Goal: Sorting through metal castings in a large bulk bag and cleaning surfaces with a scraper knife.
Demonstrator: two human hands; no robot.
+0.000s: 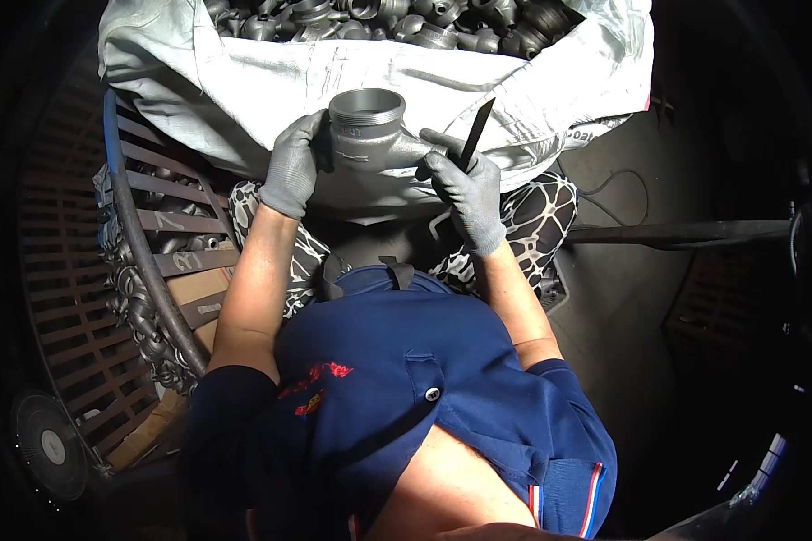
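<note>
A grey cast metal pipe fitting [367,135] with a wide threaded round mouth is held up in front of me, its mouth tilted upward. My left hand [292,167], in a grey work glove, grips its left side. My right hand [467,189], gloved alike, has a dark flat tool like a file [478,132] in its grasp, with the blade pointing up and to the right. The right fingers also touch the fitting's narrow side branch. Behind the fitting stands a large white woven sack [244,77], open at the top.
Many similar metal fittings [424,32] fill the sack. On my left is a slatted metal crate [144,216] with more fittings [149,311] and cardboard. A round fan-like disc [52,446] stands at lower left. A dark bar [686,234] and a thin cable [645,194] are at right.
</note>
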